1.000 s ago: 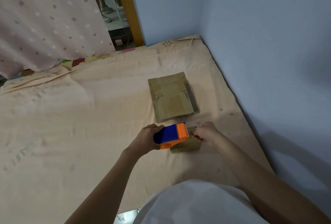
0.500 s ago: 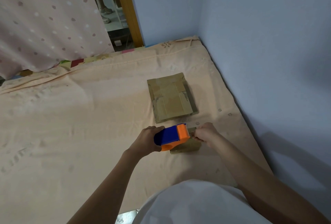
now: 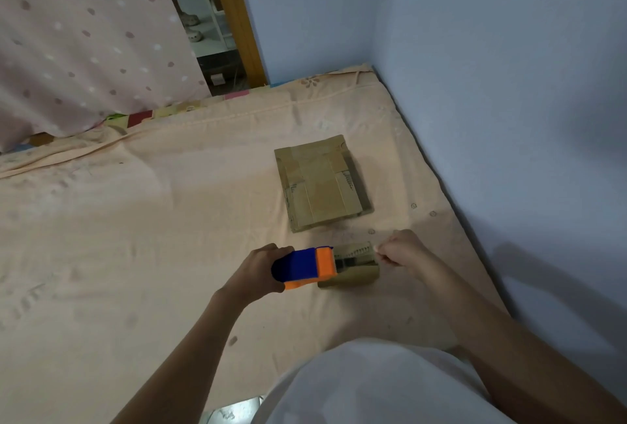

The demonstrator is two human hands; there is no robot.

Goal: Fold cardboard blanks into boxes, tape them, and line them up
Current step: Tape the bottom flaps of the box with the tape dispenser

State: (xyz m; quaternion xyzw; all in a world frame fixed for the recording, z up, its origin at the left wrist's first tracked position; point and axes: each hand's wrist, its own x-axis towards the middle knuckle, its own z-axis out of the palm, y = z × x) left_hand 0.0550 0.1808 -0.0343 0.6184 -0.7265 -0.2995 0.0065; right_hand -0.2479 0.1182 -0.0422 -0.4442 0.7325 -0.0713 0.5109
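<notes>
My left hand [image 3: 258, 269] grips a blue and orange tape dispenser [image 3: 303, 267] held just above the bed. My right hand [image 3: 403, 249] pinches the free end of the clear tape, which stretches from the dispenser over a small brown cardboard box [image 3: 353, 274] lying under it. A stack of flat cardboard blanks [image 3: 320, 182] lies farther back on the sheet, beyond both hands.
A peach bed sheet [image 3: 135, 220] covers the mattress. A blue wall [image 3: 492, 84] runs along the right edge and the far corner. A pink dotted curtain [image 3: 78, 37] hangs at the far left beside a wooden door frame [image 3: 237, 16].
My right hand has pulled away to the right of the dispenser, drawing out a length of tape over the small box. My left hand has kept its grip on the dispenser.
</notes>
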